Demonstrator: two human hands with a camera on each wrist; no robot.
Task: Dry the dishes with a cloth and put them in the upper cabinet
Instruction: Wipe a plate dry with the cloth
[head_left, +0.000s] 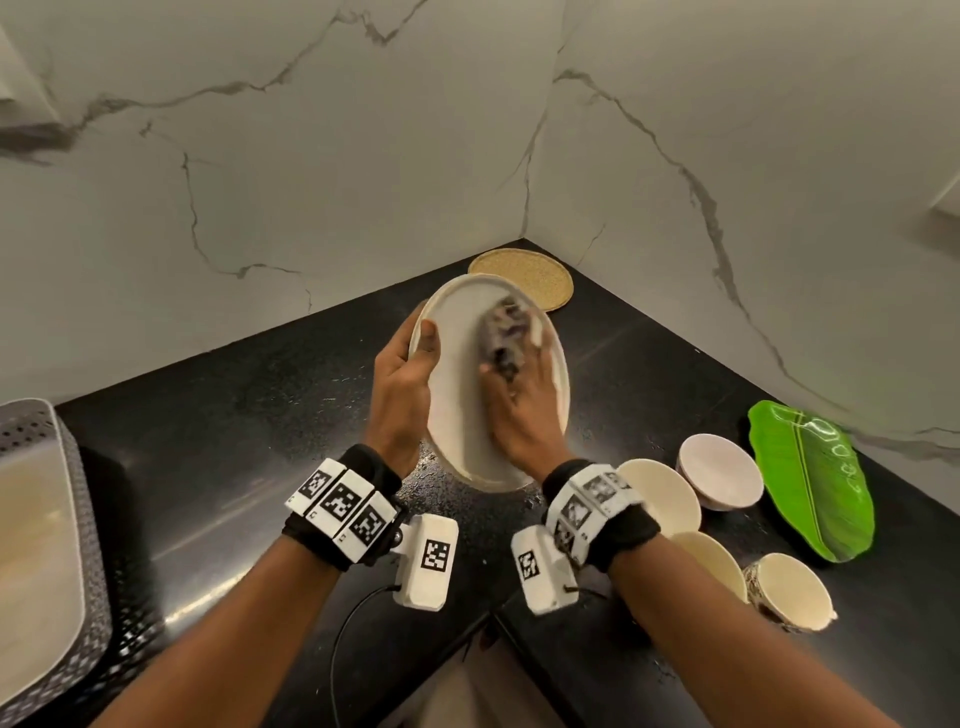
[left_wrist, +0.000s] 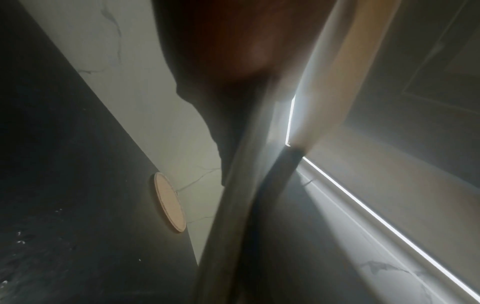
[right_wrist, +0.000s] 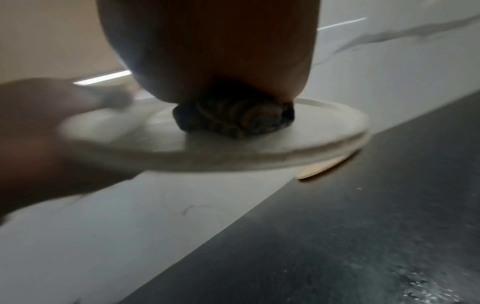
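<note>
So I'm watching the head view and the left hand (head_left: 402, 374) is gripping the white plate (head_left: 457, 384) by its left rim, thumb curled over the edge, holding it up off the black counter (head_left: 234, 415) around the middle of the frame. The right hand (head_left: 519, 405) is pressing a bunched dark patterned cloth (head_left: 504, 332) against the plate's face, fingers wrapping around the wad. In the right wrist view the cloth (right_wrist: 233, 118) is sitting squashed between palm and plate (right_wrist: 259, 148), all a bit blurry.

Behind the plate, toward the corner of the marble walls, a round woven mat (head_left: 540, 275) is lying flat on the counter. Lower right of the frame is crowded: three cream bowls (head_left: 670, 493) clustering by my right wrist, a pinkish bowl (head_left: 722, 467) just beyond them, and a green leaf-shaped platter (head_left: 815, 478) lying nearest the wall. Far left edge, a perforated white basket (head_left: 31, 431) is poking in. Water droplets are glinting on the counter under the plate
</note>
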